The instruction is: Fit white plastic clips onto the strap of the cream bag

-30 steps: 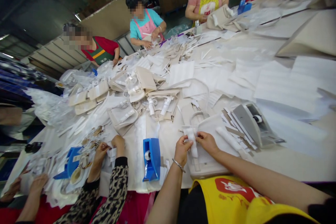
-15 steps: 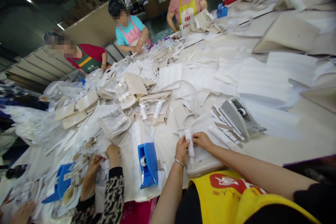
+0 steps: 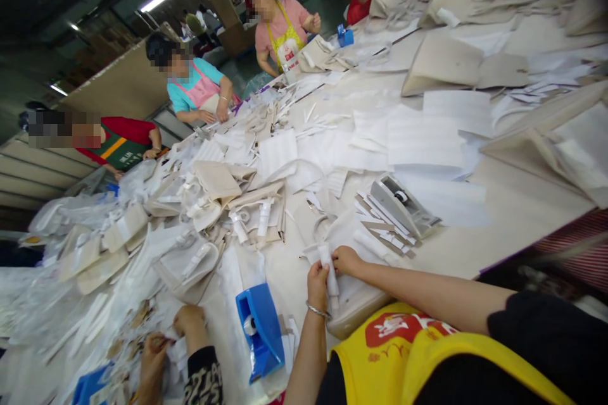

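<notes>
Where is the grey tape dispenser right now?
In the head view, the grey tape dispenser sits on the table, up and right of the right hand, beside fanned strips.

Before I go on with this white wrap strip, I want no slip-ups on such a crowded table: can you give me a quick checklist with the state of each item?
1. Left hand on the white wrap strip: ok, fingers pinch it.
2. Right hand on the strip: ok, touching it from the other side.
3. Beige bag lies under the strip, at the table edge: ok.
4. Blue tape dispenser close beside the left forearm: ok.
5. Grey tape dispenser beyond the right hand, apart from it: ok.
6. Neighbour's hands apart from yours: ok.
7. Strip fully wrapped: cannot tell.
</notes>
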{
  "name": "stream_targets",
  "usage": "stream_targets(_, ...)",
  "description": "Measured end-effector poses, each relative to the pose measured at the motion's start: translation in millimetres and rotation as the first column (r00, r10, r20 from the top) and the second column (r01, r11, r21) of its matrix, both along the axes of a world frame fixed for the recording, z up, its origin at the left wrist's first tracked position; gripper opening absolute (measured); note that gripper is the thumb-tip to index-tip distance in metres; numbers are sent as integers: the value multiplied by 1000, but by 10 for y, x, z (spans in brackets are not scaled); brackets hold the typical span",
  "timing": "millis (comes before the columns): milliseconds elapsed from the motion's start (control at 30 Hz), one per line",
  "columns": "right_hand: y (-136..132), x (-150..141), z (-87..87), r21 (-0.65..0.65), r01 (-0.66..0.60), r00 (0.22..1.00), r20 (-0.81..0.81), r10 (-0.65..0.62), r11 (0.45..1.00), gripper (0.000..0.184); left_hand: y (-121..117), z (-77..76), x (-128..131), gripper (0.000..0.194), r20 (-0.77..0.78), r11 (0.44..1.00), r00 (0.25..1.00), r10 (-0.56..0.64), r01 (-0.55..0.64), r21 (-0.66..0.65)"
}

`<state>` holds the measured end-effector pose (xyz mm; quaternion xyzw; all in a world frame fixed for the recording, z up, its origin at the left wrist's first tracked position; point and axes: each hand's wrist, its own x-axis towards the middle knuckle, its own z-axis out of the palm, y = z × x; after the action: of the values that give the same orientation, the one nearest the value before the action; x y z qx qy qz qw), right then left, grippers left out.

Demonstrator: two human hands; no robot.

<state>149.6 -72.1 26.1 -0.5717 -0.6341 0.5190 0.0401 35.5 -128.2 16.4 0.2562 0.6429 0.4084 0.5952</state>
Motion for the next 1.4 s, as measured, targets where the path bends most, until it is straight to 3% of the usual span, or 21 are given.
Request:
stream_targets(133, 42, 35, 65, -19, -43, 999, 21, 44, 999, 11, -13, -47, -13, 39, -181, 991, 979, -89, 106, 85)
stream_targets(233, 22, 26, 61, -24, -55, 998, 9, 55, 998, 12, -20, -27, -24, 34, -348, 981, 928, -136, 175, 85)
stream_targets(333, 24, 15, 60, -28, -97, 995, -18, 96, 995, 9, -24, -1, -23, 32, -421, 976, 894, -156, 206, 75)
stream_targets(433, 154, 130, 99, -12, -153, 985, -77, 152, 988, 10, -29, 13, -17, 32, -398, 979, 906, -147, 190, 72)
stream_targets(533, 440, 477, 134, 72, -93, 992, -80, 99, 993, 13, -41, 31, -15, 32, -336, 989, 936, -107, 135, 61)
stream_targets(633, 730, 948, 85, 162, 26, 996, 76, -39, 986, 25, -54, 52, -14, 32, -254, 995, 965, -59, 77, 62)
stream_targets(700, 821, 1199, -11, 190, 63, 975, 199, -102, 980, 23, -57, 60, -9, 32, -199, 997, 980, -23, 36, 61)
stream_targets(867, 655, 1344, -331, 209, -98, 884, 467, -11, 973, 20, -50, 62, 8, 34, -132, 999, 991, 25, -21, 36)
stream_targets(933, 552, 1305, -406, 251, -144, 861, 509, -4, 957, 21, -48, 60, 10, 34, -128, 999, 991, 26, -22, 31)
stream_targets(1033, 476, 1314, -429, 314, -110, 861, 505, -67, 943, 19, -48, 58, 10, 31, -137, 999, 990, 25, -21, 26)
stream_targets(1167, 504, 1482, -345, 383, 52, 920, 341, -194, 922, 12, -43, 54, 10, 30, -116, 999, 992, 49, -46, 22)
stream_targets(1233, 531, 1560, -260, 308, 231, 946, 153, -287, 923, 10, -39, 49, 10, 31, -78, 997, 994, 80, -79, 9)
stream_targets(1300, 547, 1598, -150, 78, 417, 903, -151, -403, 905, 12, -36, 42, 8, 31, -36, 993, 992, 117, -117, -3)
stream_targets(1400, 546, 1593, 20, -327, 459, 661, -497, -563, 826, 15, -38, 29, 1, 30, 2, 986, 986, 164, -164, -13)
